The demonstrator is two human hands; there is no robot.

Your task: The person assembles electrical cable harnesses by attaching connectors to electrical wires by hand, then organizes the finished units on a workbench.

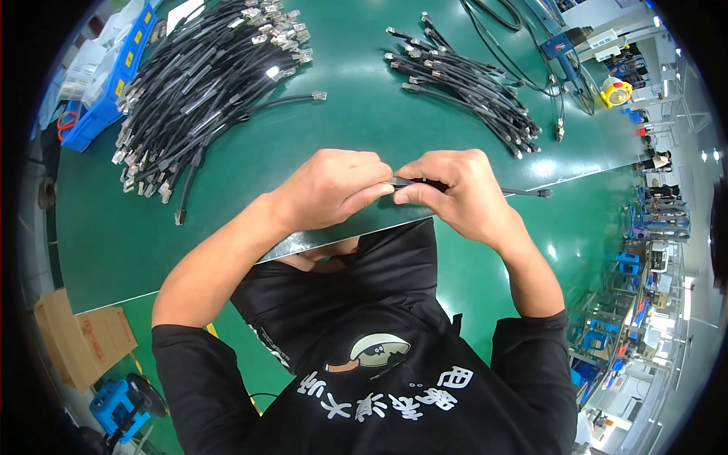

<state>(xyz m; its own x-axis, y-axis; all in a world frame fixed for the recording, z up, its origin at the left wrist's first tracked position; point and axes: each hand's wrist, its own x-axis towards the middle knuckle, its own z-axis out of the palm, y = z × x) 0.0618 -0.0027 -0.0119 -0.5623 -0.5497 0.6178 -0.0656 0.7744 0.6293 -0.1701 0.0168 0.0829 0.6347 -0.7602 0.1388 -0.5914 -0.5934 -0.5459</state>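
Note:
Close to the table's front edge, a short black network cable [527, 192] runs between my two hands. My left hand [330, 188] is closed, its thumb and forefinger pinching the cable's left end, most of which they hide. Right beside it, my right hand [464, 189] grips the same cable with thumb and fingers. The cable's other end sticks out past the right hand. Beyond the left hand lies a big heap of black network cables [189, 102] with clear plugs. A smaller bundle of similar cables [474, 87] lies beyond the right hand.
A blue bin [92, 130] stands at the far left, with orange-handled scissors [67, 123] beside it. At the far right are a blue pistol-shaped power tool [560, 47], loose cords and a yellow round device [616, 92]. A cardboard box [76, 341] sits below the table's left side.

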